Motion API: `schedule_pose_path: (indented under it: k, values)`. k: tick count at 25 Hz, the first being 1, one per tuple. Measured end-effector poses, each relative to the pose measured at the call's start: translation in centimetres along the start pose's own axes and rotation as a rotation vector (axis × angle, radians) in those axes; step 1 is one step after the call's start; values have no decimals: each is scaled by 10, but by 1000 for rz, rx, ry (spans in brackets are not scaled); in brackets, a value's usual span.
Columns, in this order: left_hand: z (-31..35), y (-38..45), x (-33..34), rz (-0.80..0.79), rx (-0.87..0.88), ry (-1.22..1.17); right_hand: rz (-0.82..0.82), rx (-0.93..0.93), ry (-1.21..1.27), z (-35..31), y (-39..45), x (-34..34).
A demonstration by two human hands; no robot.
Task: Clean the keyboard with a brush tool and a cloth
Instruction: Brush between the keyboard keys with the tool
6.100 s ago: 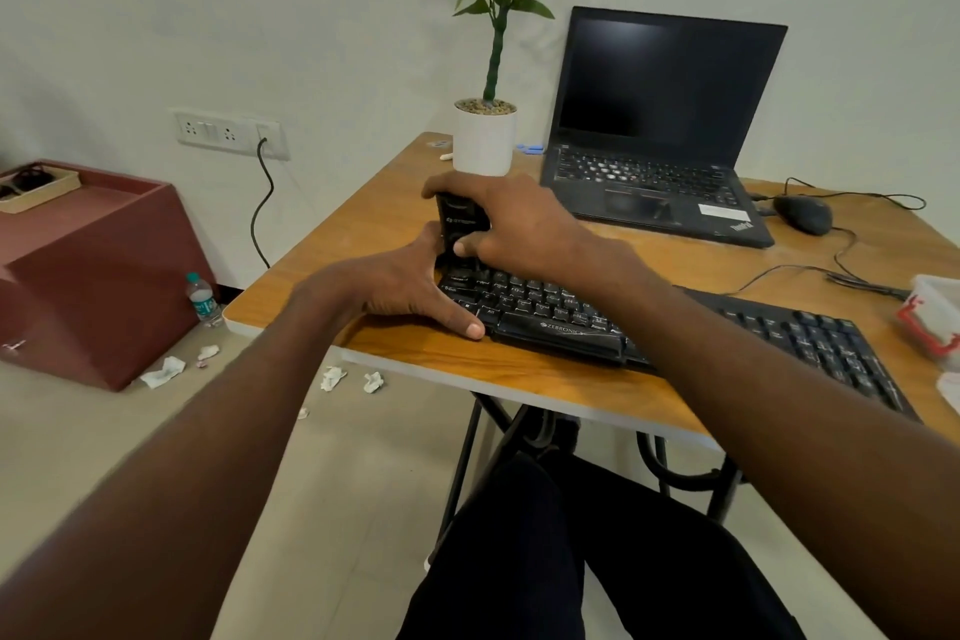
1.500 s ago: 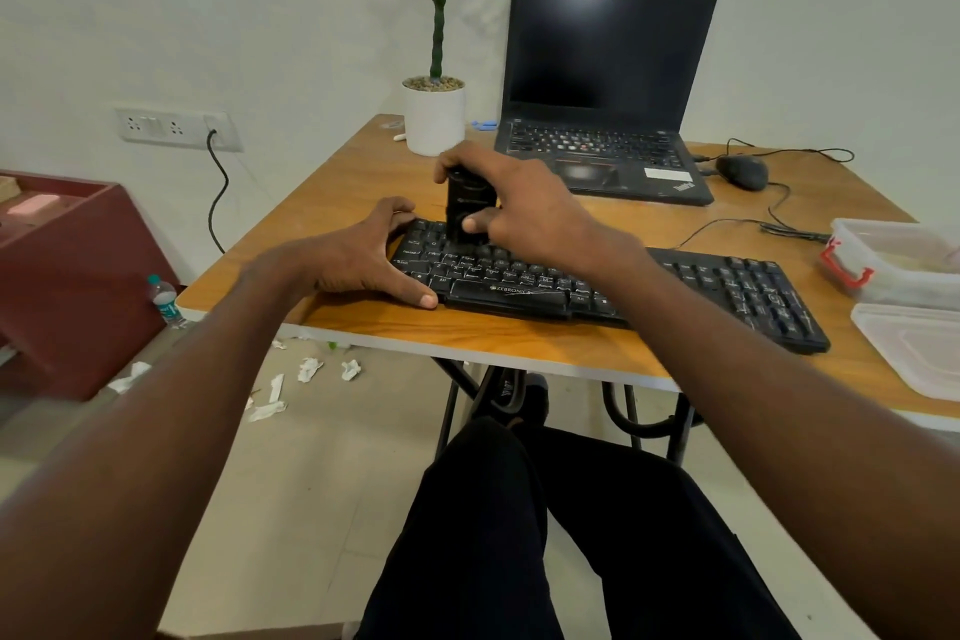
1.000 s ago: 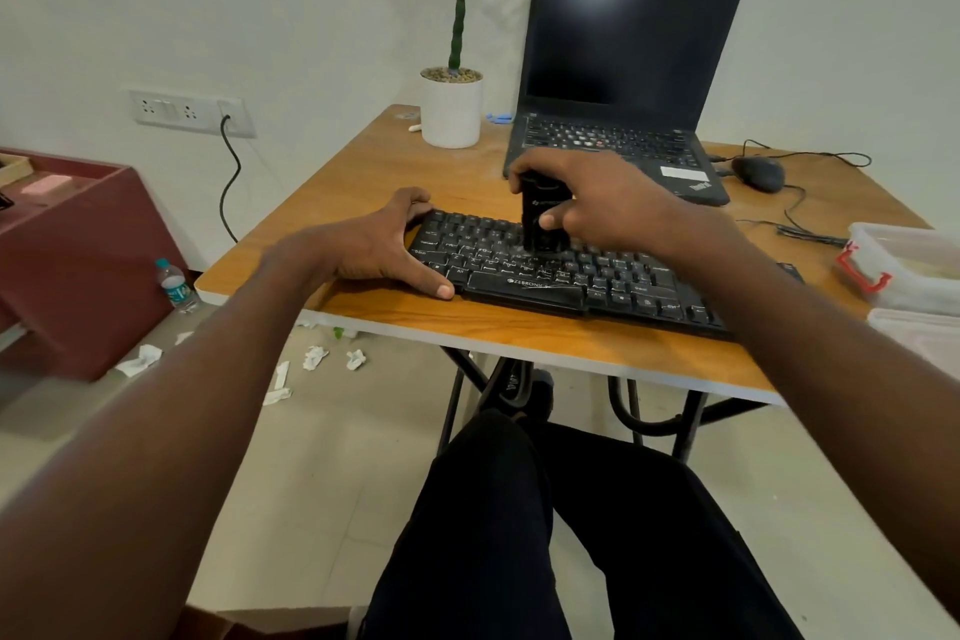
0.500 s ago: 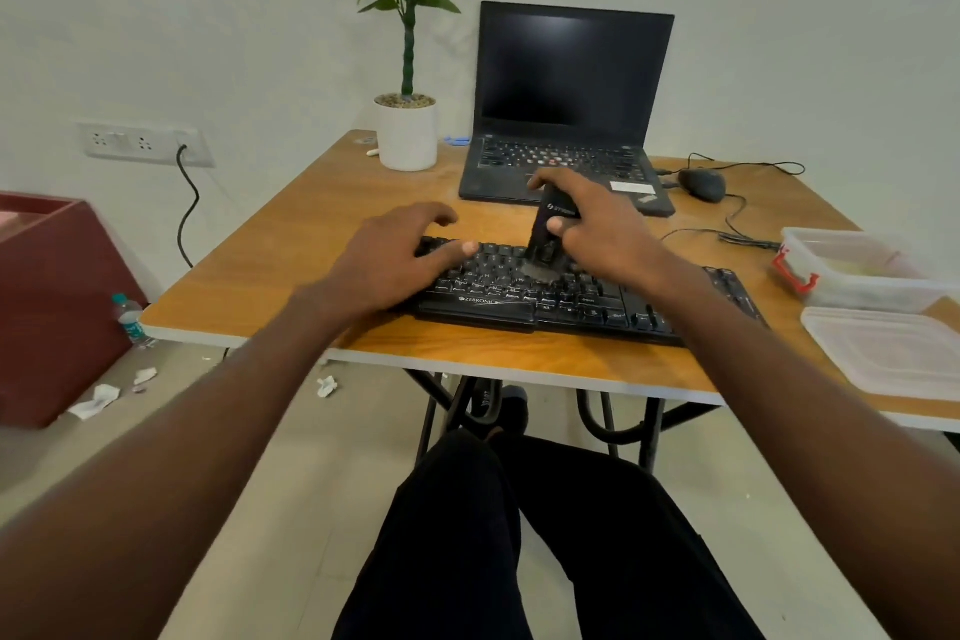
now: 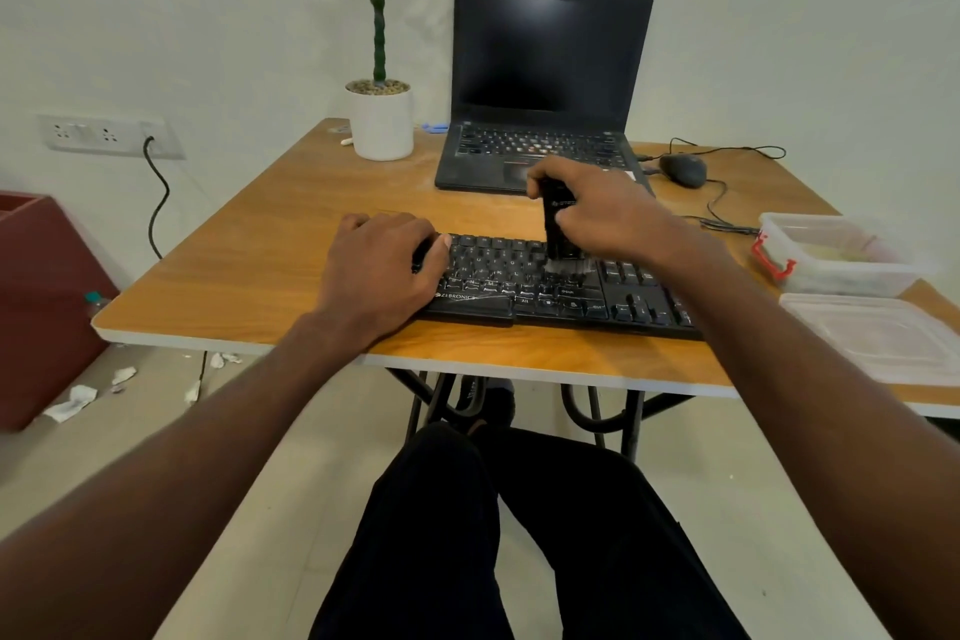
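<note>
A wooden table (image 5: 270, 270) stands by a plain white wall, and the person sits at it. A black keyboard (image 5: 540, 286) lies flat near the front edge.

The right hand (image 5: 602, 218) has its fingers curled round a black brush tool (image 5: 558, 229) and holds it upright. Just under that grip, the pale bristles touch the keys near the middle of the board, beside the block of arrow keys. The left hand (image 5: 379, 270) lies on the other end of the keyboard, well to the left of the brush. Its fingers are bent a little over the keys and seem to press the board to keep it from sliding; it holds nothing.

So the brushing part looks to be under way. I cannot tell which keys are clean, because the dust is too small to see. The keys to the right of the grip probably need brushing too. No cloth shows anywhere, so the wiping part seems not yet done. A little to the right of the grip sit a clear box (image 5: 836, 255) and its lid (image 5: 883, 338).
</note>
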State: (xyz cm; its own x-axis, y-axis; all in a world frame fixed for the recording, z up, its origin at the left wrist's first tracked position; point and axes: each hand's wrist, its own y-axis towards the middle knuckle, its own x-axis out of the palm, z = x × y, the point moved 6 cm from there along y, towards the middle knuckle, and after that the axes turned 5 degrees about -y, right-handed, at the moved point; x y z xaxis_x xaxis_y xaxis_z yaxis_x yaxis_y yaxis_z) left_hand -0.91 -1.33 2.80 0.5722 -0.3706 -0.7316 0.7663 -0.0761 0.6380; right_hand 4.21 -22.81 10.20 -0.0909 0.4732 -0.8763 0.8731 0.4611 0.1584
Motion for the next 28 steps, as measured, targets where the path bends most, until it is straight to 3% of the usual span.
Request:
schedule_pose_path:
  k: [4,9,12,16,20,23,28]
  values:
    - [-1,1,-1,10,-10,-6,68,48,225,3,-7,4]
    - [-1,1,0,4,-22,0,268,-16,-75,8,-7,0]
    - [-2,2,0,-4,-30,3,194,-78,109,2,-4,6]
    - [-1,2,1,6,-31,8,203,-115,-67,-3,-5,5]
    - [0,2,0,1,-28,22,153,-136,-8,0,-9,3]
    - [-1,2,1,9,-26,31,243,-93,-61,13,-16,-7]
    - [-2,2,2,5,-27,31,234,-85,-71,25,-21,-15]
